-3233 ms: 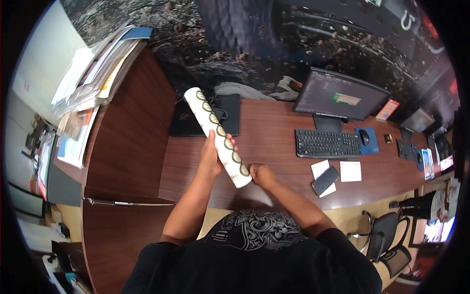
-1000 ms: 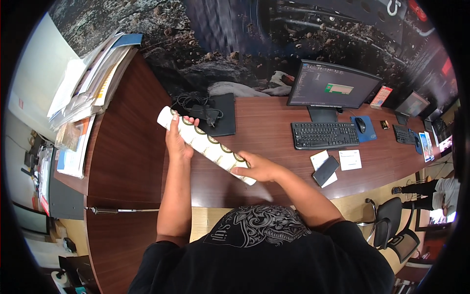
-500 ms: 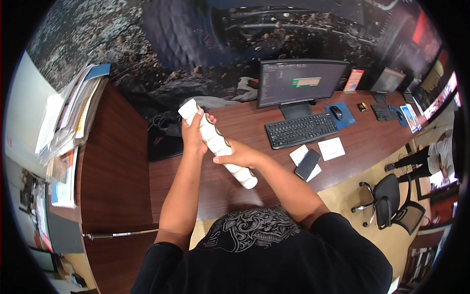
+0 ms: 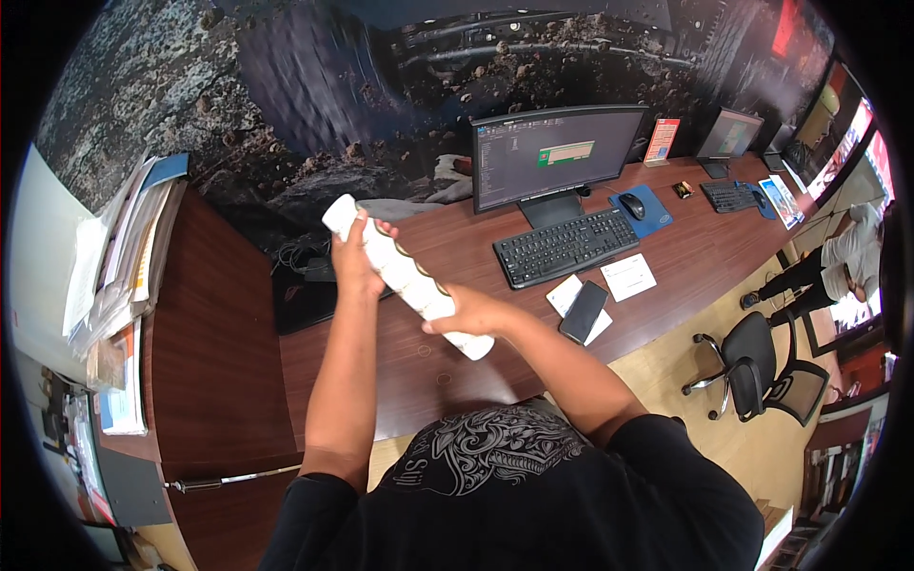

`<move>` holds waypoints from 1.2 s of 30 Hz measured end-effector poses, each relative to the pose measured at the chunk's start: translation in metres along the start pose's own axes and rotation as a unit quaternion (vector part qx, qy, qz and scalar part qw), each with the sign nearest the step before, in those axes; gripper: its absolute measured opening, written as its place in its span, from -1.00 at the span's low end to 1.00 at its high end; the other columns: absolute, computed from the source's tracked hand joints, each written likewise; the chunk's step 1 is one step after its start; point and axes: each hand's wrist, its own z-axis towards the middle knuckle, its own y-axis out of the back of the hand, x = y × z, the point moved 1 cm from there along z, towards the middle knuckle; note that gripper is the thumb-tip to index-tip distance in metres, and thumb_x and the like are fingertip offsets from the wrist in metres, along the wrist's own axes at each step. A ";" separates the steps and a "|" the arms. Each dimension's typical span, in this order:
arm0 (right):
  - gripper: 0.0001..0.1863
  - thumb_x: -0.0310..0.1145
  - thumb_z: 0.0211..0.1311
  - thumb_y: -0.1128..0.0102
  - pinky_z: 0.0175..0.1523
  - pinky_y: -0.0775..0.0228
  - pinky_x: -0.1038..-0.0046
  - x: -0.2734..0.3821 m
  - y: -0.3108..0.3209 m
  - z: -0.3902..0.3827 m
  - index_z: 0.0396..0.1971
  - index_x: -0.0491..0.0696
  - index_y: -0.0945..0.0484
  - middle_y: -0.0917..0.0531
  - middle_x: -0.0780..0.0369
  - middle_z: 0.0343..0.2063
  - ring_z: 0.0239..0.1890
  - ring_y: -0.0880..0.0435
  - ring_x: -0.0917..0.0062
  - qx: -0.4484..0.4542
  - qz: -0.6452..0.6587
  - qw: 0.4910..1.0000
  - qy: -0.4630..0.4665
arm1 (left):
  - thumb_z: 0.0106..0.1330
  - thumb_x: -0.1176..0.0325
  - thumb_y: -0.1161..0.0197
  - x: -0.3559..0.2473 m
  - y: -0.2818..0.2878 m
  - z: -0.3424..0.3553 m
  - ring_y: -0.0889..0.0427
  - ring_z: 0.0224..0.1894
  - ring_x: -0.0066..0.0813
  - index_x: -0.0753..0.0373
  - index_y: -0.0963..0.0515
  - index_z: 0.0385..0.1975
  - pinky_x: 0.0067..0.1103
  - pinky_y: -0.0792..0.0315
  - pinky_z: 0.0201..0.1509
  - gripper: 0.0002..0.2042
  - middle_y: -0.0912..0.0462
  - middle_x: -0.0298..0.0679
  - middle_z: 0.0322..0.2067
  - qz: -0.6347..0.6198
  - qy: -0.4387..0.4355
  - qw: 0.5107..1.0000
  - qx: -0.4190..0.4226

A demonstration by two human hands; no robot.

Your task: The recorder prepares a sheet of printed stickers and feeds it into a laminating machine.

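Observation:
Both of my hands hold a long white column (image 4: 403, 278) above the desk. It is built of several cup-like sections in a row with dark gold curved bands between them; its exact kind is not clear. The column tilts, its far end up to the left and its near end down to the right. My left hand (image 4: 355, 257) wraps the upper part, thumb on top and fingertips showing at the far side. Around the lower part, my right hand (image 4: 464, 314) is closed, its thumb along the near side. The palms and some fingers are hidden.
On the brown desk (image 4: 381, 381) stand a monitor (image 4: 562, 157), a black keyboard (image 4: 568, 247) and a mouse (image 4: 632, 206). A phone (image 4: 584, 311) lies on papers. A cabinet piled with files (image 4: 143, 238) is at left; an office chair (image 4: 752, 366) and a person (image 4: 843, 257) are at right.
My hands and the white column have shifted slightly left, with both grips kept. The view has turned a little, so the desk items appear further left.

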 end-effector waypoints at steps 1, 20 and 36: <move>-0.30 -0.08 0.10 -0.46 0.12 -0.46 0.39 -0.004 -0.001 -0.008 0.10 -0.25 -0.45 -0.67 0.03 -0.07 -0.03 -0.65 0.36 0.004 -0.028 0.999 -0.042 | 0.36 0.34 -0.29 -0.006 0.001 0.002 -0.63 -0.35 -0.37 0.20 -0.41 -0.18 -0.33 -0.67 -0.20 -0.80 -0.56 -0.22 -0.40 -0.002 0.000 1.000 -0.002; -0.30 -0.13 0.36 -0.22 0.22 -0.40 0.25 -0.015 -0.010 -0.060 0.38 -0.17 -0.25 -0.59 -0.07 0.12 0.15 -0.60 0.22 -0.039 -0.085 0.993 0.070 | 0.36 0.20 -0.31 -0.004 0.072 0.024 -0.62 -0.32 -0.39 0.15 -0.47 -0.25 -0.26 -0.63 -0.13 -0.80 -0.56 -0.28 -0.43 -0.074 0.052 0.992 -0.089; -0.68 -0.55 -0.08 -0.32 -0.44 -0.14 0.35 -0.015 -0.015 -0.056 -0.50 -0.09 -0.26 -0.36 0.21 -0.58 -0.55 -0.31 0.35 -0.177 -0.110 0.944 0.256 | 0.38 0.17 -0.29 0.023 0.079 0.007 -0.61 -0.37 -0.34 0.17 -0.46 -0.25 -0.25 -0.63 -0.21 -0.77 -0.55 -0.26 -0.48 -0.063 0.107 0.988 -0.091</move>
